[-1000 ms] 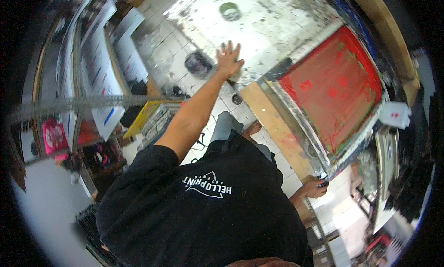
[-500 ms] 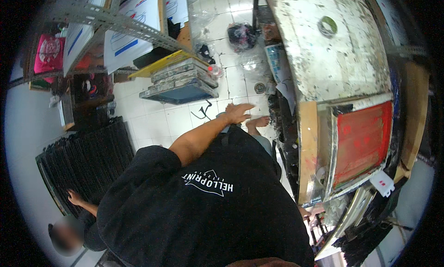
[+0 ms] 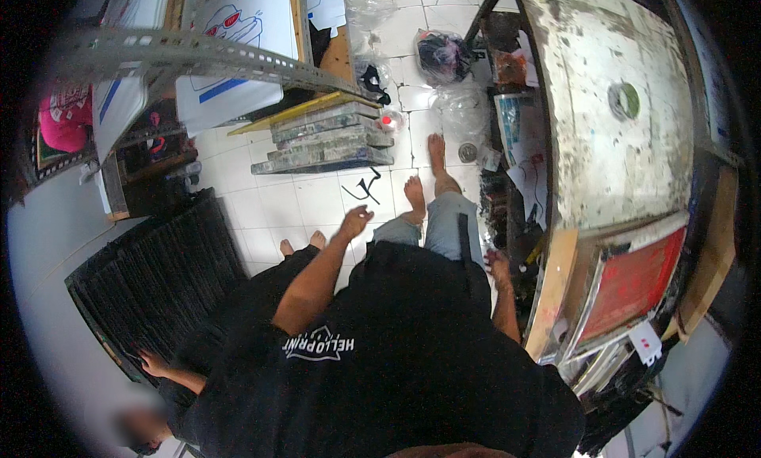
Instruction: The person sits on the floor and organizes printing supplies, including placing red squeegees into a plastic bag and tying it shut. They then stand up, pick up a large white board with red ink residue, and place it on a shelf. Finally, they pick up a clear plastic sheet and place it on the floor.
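Note:
My left hand hangs in front of my body, fingers loosely bent and a little apart, with nothing in it. Below it on the tiles lies a thin black angular strip. At my right side my right hand hangs low beside the dark shelf under the worktable; its fingers are too blurred to read. Nearest to that hand is the long worktable, its white top stained with paint. On its near end rests a printing screen with red mesh. A roll of greenish tape sits farther along.
Several stained frames are stacked on the floor ahead. A metal rack holds white printed sheets at the far left. At lower left, a person's hand touches a black rack. A plastic-wrapped bundle lies on the tiles.
My left hand has swung back toward my body and its fingers have bent. My right hand has come into fuller view. My feet have stepped, and the view has shifted.

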Available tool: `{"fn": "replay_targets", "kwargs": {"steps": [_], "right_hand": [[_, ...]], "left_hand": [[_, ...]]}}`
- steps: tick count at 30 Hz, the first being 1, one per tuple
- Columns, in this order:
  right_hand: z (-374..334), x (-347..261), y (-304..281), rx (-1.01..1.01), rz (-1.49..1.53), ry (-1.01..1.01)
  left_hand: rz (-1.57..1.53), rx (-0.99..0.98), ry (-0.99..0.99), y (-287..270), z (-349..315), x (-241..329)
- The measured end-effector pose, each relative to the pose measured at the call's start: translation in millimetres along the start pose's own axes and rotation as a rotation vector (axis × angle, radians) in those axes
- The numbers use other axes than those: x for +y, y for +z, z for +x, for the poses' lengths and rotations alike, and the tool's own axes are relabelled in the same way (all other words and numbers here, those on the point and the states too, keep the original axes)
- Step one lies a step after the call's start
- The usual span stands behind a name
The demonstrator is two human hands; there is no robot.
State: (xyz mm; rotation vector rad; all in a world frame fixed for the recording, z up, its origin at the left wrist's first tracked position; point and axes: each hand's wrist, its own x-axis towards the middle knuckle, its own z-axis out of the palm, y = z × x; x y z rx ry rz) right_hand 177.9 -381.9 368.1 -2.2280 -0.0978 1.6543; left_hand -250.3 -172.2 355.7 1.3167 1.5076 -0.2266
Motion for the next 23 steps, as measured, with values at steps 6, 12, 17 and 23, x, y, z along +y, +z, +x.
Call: {"fn": "replay_targets", "kwargs": {"steps": [6,12,17,23], "right_hand": [[169,-137,57,-0.102,-0.518,-0.473],[299,-319,233,-0.151,-0.638,-0.492],[478,-342,394,-0.267,-0.828,-0.903],[577,-323,538,-0.437,-0.918,-0.794]], "left_hand": [[-0.191,-0.01,-0.086,46,6,19],[0.136,0.269,0.0,100,57,42],[0.25,-0.074,-0.299,160,67,28],[0.262,-0.106,-0.427,208,36,-25]]}}
